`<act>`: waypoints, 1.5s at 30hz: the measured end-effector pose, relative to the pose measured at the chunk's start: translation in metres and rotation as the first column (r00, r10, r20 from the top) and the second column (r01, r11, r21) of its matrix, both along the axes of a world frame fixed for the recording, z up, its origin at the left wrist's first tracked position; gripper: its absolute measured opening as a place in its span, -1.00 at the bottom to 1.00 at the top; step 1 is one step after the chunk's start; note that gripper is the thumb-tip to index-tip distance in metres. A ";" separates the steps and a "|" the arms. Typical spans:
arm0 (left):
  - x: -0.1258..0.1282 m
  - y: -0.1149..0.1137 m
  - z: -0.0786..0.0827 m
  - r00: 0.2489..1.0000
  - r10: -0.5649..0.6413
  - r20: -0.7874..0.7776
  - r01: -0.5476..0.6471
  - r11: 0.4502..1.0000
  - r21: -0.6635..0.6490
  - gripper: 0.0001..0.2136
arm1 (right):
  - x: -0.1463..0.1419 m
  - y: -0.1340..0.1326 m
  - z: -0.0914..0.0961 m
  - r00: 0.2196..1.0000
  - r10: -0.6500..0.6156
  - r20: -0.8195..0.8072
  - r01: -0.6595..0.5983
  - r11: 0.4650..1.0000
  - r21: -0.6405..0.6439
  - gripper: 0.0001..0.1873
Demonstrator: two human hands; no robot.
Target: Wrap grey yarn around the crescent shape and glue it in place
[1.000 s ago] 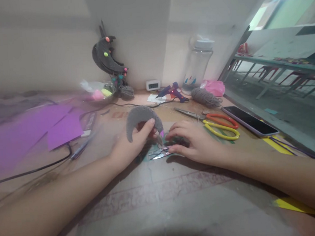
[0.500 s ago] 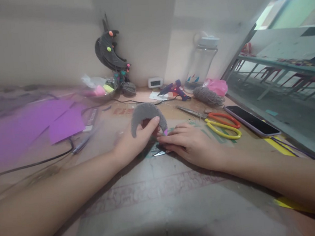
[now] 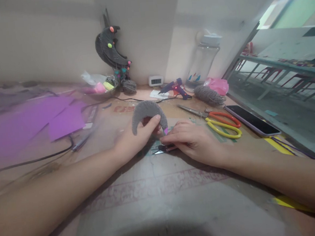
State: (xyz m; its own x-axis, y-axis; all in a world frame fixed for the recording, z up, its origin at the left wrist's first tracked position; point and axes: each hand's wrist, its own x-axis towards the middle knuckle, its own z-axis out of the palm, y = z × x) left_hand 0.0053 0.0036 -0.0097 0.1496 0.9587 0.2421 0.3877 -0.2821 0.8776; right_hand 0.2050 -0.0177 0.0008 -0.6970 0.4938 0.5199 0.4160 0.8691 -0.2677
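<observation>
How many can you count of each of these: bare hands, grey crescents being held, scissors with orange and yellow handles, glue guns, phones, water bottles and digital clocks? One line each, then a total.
Bare hands: 2, left hand and right hand
Held grey crescent: 1
Orange-and-yellow-handled scissors: 1
Glue gun: 1
Phone: 1
Water bottle: 1
Digital clock: 1
Total: 8

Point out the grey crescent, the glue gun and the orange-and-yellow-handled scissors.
Grey crescent [image 3: 146,109]: head view, upper part of its curve, above the thumb.
Glue gun [image 3: 176,87]: head view, middle of its body.
Scissors [image 3: 201,113]: head view, blades, just short of the handles.
</observation>
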 end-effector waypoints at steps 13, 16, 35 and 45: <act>0.000 0.000 0.001 1.000 -0.023 0.003 0.023 0.999 -0.029 -0.66 | -0.001 -0.004 0.005 0.999 -0.037 -0.024 0.036 0.998 -0.052 -0.88; 0.000 -0.001 0.004 0.999 -0.047 0.020 0.047 0.998 -0.039 -0.65 | 0.000 -0.002 0.003 0.998 -0.059 -0.020 0.058 0.996 -0.064 -0.87; 0.000 0.001 0.002 0.995 -0.044 0.089 0.049 0.997 -0.058 -0.64 | 0.006 -0.008 0.003 0.979 -0.074 0.191 0.002 0.935 0.355 -0.75; 0.002 0.006 -0.006 0.984 -0.036 0.174 0.049 0.996 -0.071 -0.62 | 0.018 -0.033 0.037 0.933 0.262 0.246 -0.359 0.719 0.595 -0.84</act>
